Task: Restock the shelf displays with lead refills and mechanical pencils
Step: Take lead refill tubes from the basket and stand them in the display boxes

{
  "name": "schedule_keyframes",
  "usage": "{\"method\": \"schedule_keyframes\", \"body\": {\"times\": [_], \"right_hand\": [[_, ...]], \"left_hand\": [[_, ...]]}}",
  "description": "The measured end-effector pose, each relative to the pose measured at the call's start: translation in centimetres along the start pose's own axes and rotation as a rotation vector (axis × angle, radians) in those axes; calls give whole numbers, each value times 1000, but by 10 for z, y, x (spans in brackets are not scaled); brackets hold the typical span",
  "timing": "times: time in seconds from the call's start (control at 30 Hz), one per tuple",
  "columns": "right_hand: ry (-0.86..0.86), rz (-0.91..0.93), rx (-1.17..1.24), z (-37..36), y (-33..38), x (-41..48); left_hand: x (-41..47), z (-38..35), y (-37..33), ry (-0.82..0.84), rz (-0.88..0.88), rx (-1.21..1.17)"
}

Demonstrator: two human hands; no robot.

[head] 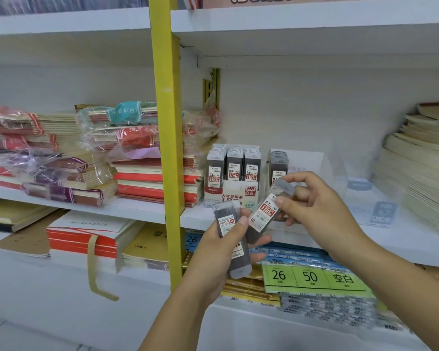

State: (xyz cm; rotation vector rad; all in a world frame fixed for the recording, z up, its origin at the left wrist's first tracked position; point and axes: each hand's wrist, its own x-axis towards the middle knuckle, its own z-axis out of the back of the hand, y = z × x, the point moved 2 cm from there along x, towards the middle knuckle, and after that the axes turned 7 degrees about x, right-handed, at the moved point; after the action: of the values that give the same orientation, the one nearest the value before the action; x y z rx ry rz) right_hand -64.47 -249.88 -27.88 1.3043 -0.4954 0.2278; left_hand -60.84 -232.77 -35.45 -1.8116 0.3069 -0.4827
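View: one wide-angle camera worn on the head.
Facing: forward and slightly down, toward the white shelves (142, 211); yellow upright (169, 148) stands left of centre.
Nearness: close; left hand (221, 252) and right hand (314, 206) enter from the bottom edge.

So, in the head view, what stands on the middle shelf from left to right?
Plastic-wrapped red and purple notebook stacks, yellow metal upright post, white cardboard display box of 0.5 lead refills, clear plastic display box of 0.7 lead refills, cream notebook stack.
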Motion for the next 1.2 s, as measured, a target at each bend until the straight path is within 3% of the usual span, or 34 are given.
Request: {"method": "schedule_keyframes", "body": {"times": [0.13, 0.27, 0.43, 0.57, 0.83, 1.03, 1.2], "right_hand": [[-124, 163, -101, 29, 27, 18], [-192, 247, -353, 64, 52, 53], [-80, 173, -628, 75, 43, 91], [30, 98, -729, 70, 27, 105], [100, 32, -818, 62, 3, 111], [25, 207, -1159, 65, 2, 110], [4, 229, -1198, 63, 0, 114]], "left_hand": [[4, 1, 2, 4, -23, 54], [9, 3, 3, -31, -19, 67], [12, 3, 0, -8, 37, -77], [13, 5, 3, -27, -36, 89], [11, -1, -1, -71, -47, 111], [13, -1, 1, -126, -62, 92], [14, -1, 3, -125, -70, 95]]}}
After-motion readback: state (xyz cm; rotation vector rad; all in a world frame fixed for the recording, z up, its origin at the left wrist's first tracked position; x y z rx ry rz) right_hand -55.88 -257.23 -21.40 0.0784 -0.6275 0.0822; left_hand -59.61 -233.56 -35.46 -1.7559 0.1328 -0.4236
